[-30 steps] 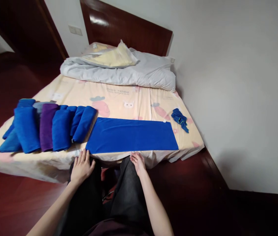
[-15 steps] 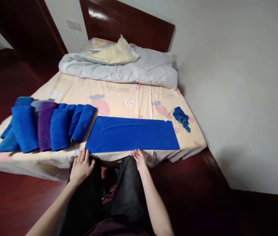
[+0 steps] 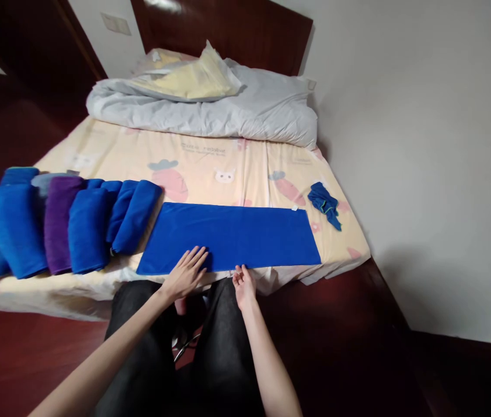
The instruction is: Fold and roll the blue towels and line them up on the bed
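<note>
A long blue towel (image 3: 245, 234) lies flat and folded lengthwise near the foot edge of the bed (image 3: 210, 168). My left hand (image 3: 184, 272) rests flat on its near edge, fingers spread, holding nothing. My right hand (image 3: 243, 284) is at the same near edge, a little to the right, fingers curled together at the towel's hem; whether it pinches the cloth is unclear. To the left stands a row of rolled towels (image 3: 84, 229), several blue and one purple (image 3: 58, 223).
A small crumpled blue cloth (image 3: 324, 204) lies near the bed's right edge. A grey quilt (image 3: 228, 116) and yellow pillow (image 3: 188, 81) are heaped at the headboard. A white wall runs along the right. My dark-trousered legs are below, over red-brown floor.
My left hand moved from the towel's left corner rightward onto its near edge, closer to my right hand. The view shifted slightly down and right.
</note>
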`<action>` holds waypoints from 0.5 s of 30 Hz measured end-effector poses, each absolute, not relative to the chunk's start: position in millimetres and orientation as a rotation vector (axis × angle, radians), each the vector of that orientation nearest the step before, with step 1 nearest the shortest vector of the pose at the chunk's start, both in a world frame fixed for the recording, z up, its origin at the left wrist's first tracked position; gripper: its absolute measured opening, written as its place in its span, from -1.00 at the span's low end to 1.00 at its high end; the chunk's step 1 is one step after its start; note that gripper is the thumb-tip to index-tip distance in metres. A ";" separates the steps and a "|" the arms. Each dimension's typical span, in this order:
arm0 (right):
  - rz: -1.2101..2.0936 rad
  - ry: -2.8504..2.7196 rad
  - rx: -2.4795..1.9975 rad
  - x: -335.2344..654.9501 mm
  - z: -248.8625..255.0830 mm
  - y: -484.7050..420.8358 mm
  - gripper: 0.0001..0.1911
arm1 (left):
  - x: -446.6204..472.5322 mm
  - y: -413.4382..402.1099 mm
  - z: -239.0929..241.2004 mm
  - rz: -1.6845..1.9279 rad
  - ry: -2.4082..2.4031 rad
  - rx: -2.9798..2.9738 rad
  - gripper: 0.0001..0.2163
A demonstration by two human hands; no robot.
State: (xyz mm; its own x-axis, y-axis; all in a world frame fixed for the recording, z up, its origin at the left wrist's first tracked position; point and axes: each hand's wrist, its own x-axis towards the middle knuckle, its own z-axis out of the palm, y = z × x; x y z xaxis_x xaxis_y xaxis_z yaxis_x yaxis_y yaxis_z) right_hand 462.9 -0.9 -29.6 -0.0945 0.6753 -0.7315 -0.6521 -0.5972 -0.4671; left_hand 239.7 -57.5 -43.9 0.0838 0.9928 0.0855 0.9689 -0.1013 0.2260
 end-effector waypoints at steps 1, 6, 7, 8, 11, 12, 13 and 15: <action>1.827 -0.017 -1.237 462.1 -29.7 -1.5 -0.90 | 245.2 -36.9 -40.4 0.294 1.958 2.255 -0.42; 1.809 0.009 -1.260 464.0 -35.1 -5.8 -0.90 | 273.0 64.2 -25.4 0.160 1.727 2.330 -0.44; 1.810 0.009 -1.265 465.3 -36.7 -6.6 -0.91 | 277.8 81.7 -24.4 0.130 1.725 2.316 -0.44; 1.816 0.009 -1.264 466.8 -38.3 -7.5 -0.92 | 282.1 98.0 -24.0 0.102 1.740 2.291 -0.44; 1.862 -0.002 -1.242 471.0 -42.2 -10.1 -0.94 | 290.2 140.4 -22.6 0.046 1.845 2.189 -0.45; 1.878 -0.005 -1.233 471.9 -43.1 -10.9 -0.94 | 291.2 152.7 -21.3 0.037 1.887 2.156 -0.46; 1.888 -0.002 -1.229 472.4 -43.7 -11.6 -0.94 | 291.7 164.2 -19.4 0.029 1.925 2.124 -0.48; 1.892 0.008 -1.240 472.3 -44.5 -12.9 -0.95 | 291.1 184.5 -14.5 0.017 1.985 2.058 -0.51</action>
